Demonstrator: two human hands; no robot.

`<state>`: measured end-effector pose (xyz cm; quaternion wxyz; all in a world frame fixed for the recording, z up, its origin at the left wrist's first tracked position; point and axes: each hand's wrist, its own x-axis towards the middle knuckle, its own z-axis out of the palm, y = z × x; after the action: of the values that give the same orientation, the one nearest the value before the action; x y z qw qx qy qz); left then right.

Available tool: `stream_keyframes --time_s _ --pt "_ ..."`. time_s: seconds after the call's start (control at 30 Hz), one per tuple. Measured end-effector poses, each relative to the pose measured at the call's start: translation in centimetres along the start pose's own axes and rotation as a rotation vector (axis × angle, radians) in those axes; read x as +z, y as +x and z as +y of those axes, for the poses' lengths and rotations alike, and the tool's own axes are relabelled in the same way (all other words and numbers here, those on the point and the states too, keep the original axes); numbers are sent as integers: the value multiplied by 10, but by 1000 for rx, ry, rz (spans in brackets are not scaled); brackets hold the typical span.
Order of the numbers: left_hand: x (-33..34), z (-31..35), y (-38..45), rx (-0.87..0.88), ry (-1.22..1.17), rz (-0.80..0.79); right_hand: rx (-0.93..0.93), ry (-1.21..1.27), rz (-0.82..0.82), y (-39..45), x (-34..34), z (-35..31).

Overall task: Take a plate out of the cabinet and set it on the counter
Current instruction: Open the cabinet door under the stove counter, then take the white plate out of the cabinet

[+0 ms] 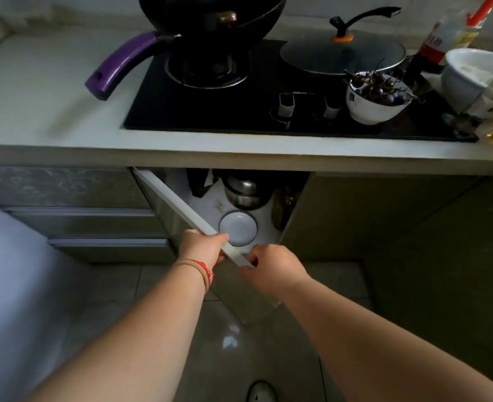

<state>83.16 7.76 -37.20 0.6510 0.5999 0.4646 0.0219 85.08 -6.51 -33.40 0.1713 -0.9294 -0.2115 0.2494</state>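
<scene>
- My left hand (203, 246) has its fingers clamped on the top edge of the cabinet door (181, 210); my right hand (271, 266) pinches its corner.
- The door stands open.
- The plate (237, 227) lies untouched on the cabinet floor.
- Lifting it onto the desk (50, 111) remains.

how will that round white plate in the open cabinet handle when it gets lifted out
The round white plate looks glazed and rigid, so it probably won't flex but may chip if knocked against the stacked steel pots behind it. Its smooth sheen suggests it could be slippery. It lies flat on the white cabinet floor, so fingers likely need to get under the rim.
</scene>
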Motion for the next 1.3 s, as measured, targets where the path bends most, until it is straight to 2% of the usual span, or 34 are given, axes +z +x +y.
stream_keyframes --time_s 0.2,0.33,0.4,0.57,0.67,0.8,0.9,1.0,1.07,1.13,1.2,1.3 --pt "-69 -19 -39 75 445 -142 24 29 -111 -24 30 -48" --pt "-115 -28 -56 37 483 -240 -6 36 -180 -38 54 -96" --pt "-138 -27 -57 32 547 -219 -55 17 -219 -45 70 -123" --pt "-210 -22 -52 132 902 -93 -113 88 -271 -57 107 -175" --pt "-250 -18 -46 175 1035 -41 -157 73 -256 -59 116 -190" --pt "-284 -14 -41 176 1130 -18 -124 131 -223 -58 114 -193" --pt "-281 -15 -44 154 1114 -44 -108 118 -230 -58 106 -185" --pt "-265 -15 -50 84 978 -12 -123 80 -235 -54 96 -174" --pt "-250 -14 -52 186 927 107 -129 76 -218 -47 86 -162" --pt "-233 -10 -54 430 847 238 -126 73 -212 -38 75 -146" --pt "-207 -1 -50 591 723 269 -118 55 -209 -23 59 -126" --pt "-164 9 -38 493 635 132 -67 70 -184 -1 32 -90"
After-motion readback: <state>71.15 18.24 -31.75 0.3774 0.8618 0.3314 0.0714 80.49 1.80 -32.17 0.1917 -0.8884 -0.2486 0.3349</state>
